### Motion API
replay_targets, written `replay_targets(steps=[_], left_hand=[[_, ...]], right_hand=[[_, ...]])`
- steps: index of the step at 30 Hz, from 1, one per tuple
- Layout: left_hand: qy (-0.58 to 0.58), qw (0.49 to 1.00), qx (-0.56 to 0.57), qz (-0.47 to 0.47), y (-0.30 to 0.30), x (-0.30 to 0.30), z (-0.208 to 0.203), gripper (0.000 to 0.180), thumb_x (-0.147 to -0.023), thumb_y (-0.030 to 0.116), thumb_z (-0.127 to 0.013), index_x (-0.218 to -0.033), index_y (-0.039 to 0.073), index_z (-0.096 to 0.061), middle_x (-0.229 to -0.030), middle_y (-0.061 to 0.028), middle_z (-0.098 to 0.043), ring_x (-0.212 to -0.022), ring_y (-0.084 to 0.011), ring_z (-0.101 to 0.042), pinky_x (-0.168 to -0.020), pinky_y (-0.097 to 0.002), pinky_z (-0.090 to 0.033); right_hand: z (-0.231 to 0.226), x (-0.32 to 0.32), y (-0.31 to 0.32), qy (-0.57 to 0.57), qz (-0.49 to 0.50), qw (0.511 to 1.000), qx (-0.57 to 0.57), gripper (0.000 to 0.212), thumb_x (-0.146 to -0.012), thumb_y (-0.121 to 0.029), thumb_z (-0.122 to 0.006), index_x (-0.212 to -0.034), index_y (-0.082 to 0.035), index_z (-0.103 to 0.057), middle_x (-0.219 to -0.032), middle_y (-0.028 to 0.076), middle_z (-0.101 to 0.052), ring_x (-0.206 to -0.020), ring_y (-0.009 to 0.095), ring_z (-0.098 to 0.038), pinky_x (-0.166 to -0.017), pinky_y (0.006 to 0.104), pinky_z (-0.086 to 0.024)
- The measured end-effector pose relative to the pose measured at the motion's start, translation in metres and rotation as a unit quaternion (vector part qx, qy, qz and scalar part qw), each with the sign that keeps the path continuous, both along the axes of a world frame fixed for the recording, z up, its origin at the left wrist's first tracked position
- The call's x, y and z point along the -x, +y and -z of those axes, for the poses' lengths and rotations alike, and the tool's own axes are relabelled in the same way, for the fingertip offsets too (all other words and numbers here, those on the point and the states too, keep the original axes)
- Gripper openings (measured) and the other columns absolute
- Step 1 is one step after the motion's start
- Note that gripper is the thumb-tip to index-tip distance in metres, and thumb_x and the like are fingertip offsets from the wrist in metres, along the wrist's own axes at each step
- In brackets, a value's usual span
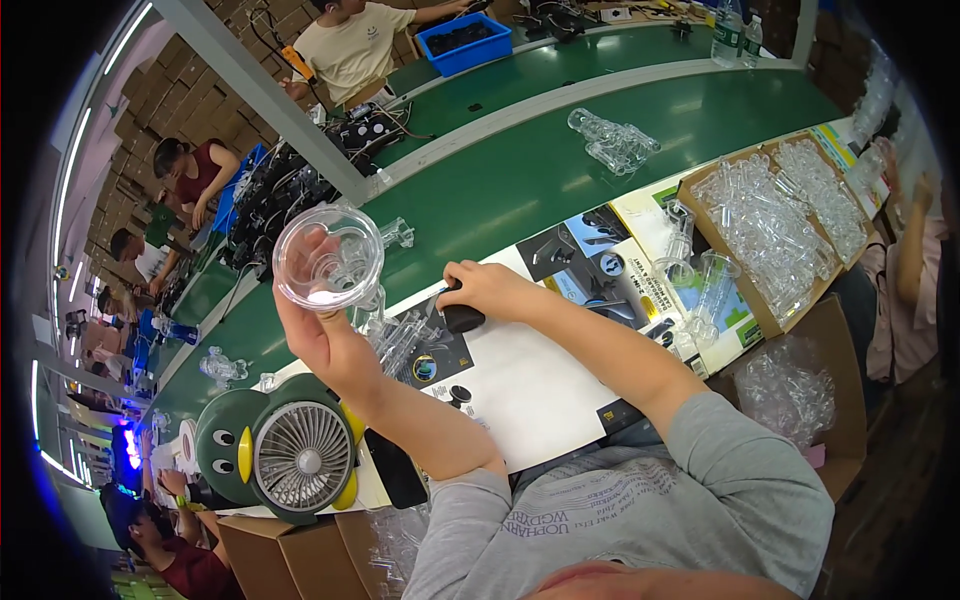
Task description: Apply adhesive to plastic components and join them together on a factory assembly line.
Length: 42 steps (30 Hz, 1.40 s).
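Note:
My left hand (pixel 318 335) is raised over the left part of the work surface. Its fingers are wrapped round a clear plastic cup-shaped part (pixel 372 262) with a wide round rim, tilted so that its mouth shows. My right hand (pixel 488 291) rests lower, near the middle, closed on a small black rounded object (pixel 463 318) whose kind I cannot make out. Between the hands lie several clear plastic pieces (pixel 398 345) on printed cardboard sheets. Another clear part (pixel 397 233) lies just behind the left hand on the green belt.
A green penguin-shaped fan (pixel 305 458) stands at the left. Cardboard trays (pixel 770 318) full of clear parts sit at the right. Further clear parts (pixel 615 142) lie on the green conveyor (pixel 500 215). A grey metal post (pixel 262 100) rises behind it. Co-workers sit across and alongside.

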State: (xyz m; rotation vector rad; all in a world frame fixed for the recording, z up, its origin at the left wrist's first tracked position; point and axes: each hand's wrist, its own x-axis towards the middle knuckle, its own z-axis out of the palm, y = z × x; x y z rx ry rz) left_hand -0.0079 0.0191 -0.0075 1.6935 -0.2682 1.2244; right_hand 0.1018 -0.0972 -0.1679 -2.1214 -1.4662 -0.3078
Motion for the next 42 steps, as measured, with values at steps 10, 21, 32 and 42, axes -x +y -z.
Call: replay_targets(steps=[10,21,32,42], left_hand=[[0.087,0.994,0.001,0.068,-0.015,-0.046,0.018,0.035,-0.090,0.014,-0.052,-0.119,-0.003,-0.049,-0.114,-0.0135,-0.057,-0.109,-0.0224,-0.052,-0.094,-0.0339,-0.038],[0.195,0.975,-0.071,0.079,-0.053,-0.067,0.031,0.053,-0.083,0.019,-0.064,-0.129,0.005,-0.042,-0.122,-0.0134,-0.054,-0.117,-0.0228,-0.047,-0.097,-0.0356,-0.035],[0.174,0.980,-0.040,0.085,-0.052,-0.066,0.024,0.043,-0.088,0.018,-0.056,-0.127,0.004,-0.043,-0.128,-0.0117,-0.047,-0.116,-0.0244,-0.047,-0.096,-0.0368,-0.036],[0.194,0.975,-0.036,0.101,-0.040,-0.070,0.033,0.038,-0.089,0.016,-0.054,-0.124,0.002,-0.046,-0.126,-0.0123,-0.049,-0.116,-0.0227,-0.047,-0.097,-0.0353,-0.035]], right_hand=[[-0.079,-0.002,-0.030,0.286,0.019,0.927,-0.242,0.078,-0.069,-0.020,-0.076,-0.134,-0.019,-0.034,-0.123,0.008,-0.045,-0.111,0.024,-0.048,-0.092,0.0368,-0.042],[-0.067,-0.047,-0.046,0.435,-0.035,0.738,-0.514,0.042,-0.077,-0.011,-0.070,-0.114,-0.006,-0.051,-0.103,0.005,-0.061,-0.090,0.013,-0.059,-0.079,0.0268,-0.048],[0.046,-0.157,-0.156,0.238,0.366,0.649,-0.623,0.048,-0.075,-0.018,-0.072,-0.116,-0.003,-0.051,-0.102,0.004,-0.059,-0.085,0.013,-0.058,-0.071,0.0260,-0.048],[0.025,-0.145,-0.135,0.483,0.051,0.518,-0.704,0.025,-0.081,-0.009,-0.065,-0.104,-0.006,-0.058,-0.091,0.000,-0.060,-0.080,0.010,-0.058,-0.071,0.0235,-0.047]])
